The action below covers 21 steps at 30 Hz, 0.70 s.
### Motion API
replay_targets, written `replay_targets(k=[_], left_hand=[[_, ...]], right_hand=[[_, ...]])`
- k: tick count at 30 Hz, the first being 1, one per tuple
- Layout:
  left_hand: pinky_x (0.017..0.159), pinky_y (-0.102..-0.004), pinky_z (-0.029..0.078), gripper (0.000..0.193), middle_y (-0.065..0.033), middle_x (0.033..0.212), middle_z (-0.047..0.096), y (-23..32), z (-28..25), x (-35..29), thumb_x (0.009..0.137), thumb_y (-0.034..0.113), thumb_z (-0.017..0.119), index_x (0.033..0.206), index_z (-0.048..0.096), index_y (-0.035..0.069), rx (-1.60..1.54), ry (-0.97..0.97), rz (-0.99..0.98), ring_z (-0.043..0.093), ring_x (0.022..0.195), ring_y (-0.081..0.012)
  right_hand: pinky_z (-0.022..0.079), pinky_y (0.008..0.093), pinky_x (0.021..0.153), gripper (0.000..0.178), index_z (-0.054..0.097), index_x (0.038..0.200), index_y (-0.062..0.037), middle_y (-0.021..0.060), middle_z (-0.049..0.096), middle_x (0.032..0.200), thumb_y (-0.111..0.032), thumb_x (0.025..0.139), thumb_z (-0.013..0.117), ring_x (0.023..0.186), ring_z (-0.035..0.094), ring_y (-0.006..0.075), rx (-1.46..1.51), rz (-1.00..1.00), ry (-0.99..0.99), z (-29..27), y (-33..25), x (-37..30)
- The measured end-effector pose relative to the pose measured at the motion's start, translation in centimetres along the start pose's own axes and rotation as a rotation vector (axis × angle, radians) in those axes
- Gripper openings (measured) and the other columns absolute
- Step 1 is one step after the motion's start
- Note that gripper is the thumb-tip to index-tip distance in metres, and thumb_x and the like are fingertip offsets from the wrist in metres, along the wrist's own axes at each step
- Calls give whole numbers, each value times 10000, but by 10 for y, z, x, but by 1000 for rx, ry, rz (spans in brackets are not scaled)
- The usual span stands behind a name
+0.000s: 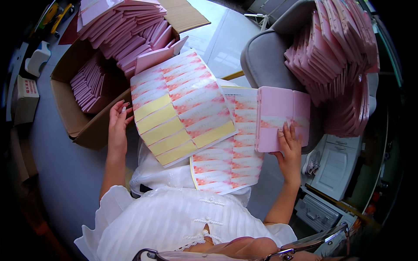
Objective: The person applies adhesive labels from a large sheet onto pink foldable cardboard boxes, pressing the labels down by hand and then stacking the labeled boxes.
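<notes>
The floor is pale and smooth, and the room around it is crowded. On the left I see a brown cardboard box with lots of pink cases in it, some piled up past its rim. On the right is a soft grey chair with another tall, leaning heap of pink cases. Behind that are a white cabinet and a silver case.

Two big sticker sheets lie over the lap, one partly on top of the other (the top one has bare yellow patches).

One flat pink case is on the right, just over the edge of the lower sheet and close to the chair. The right hand rests on it with its fingers spread, over a printed strip across the middle. The thumb sits out by the bottom edge.

The left hand is loosely bent and holds nothing. It is between the box and the top sheet, though I can't quite tell if it touches the box.
</notes>
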<state>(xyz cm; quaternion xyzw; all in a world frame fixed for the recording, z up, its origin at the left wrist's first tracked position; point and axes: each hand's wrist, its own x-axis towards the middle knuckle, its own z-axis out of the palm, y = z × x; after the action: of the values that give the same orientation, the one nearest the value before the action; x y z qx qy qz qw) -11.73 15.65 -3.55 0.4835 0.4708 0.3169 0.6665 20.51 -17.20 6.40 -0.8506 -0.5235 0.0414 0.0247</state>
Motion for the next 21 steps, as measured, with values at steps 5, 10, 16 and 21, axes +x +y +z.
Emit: replay_targets(k=[5, 10, 16, 21], left_hand=[[897, -296, 421, 360, -76, 1207, 545, -2, 7, -3, 984, 231, 429, 1274, 425, 17, -298, -83, -197, 537, 1066, -154], [970, -312, 432, 347, -117, 1235, 550, 1, 18, -6, 978, 166, 442, 1280, 417, -3, -514, -128, -306, 535, 1134, -186], [832, -273, 441, 305, -58, 1031, 557, 0, 25, -11, 956, 132, 475, 1235, 436, 14, -251, 187, -114, 545, 922, -145], [880, -293, 430, 342, -105, 1167, 499, 36, 39, -31, 942, 108, 467, 1259, 391, 7, -188, -78, 398, 548, 987, -169]], right_hand=[[324, 468, 1047, 648, 562, 1246, -87, 97, 498, 1343, -87, 627, 752, 1308, 383, 316, 250, -39, 60, -8, 7, 1], [295, 483, 1064, 675, 520, 1289, -72, 109, 474, 1365, -96, 650, 738, 1320, 363, 330, 420, -22, 89, 0, 24, 2], [238, 514, 1088, 657, 436, 1358, -89, 111, 375, 1440, 20, 739, 626, 1352, 311, 327, 63, 28, 180, 12, 19, 1], [305, 474, 1064, 567, 480, 1309, -70, 137, 425, 1399, 71, 764, 545, 1301, 389, 343, 77, -104, 305, 12, 30, 0]])
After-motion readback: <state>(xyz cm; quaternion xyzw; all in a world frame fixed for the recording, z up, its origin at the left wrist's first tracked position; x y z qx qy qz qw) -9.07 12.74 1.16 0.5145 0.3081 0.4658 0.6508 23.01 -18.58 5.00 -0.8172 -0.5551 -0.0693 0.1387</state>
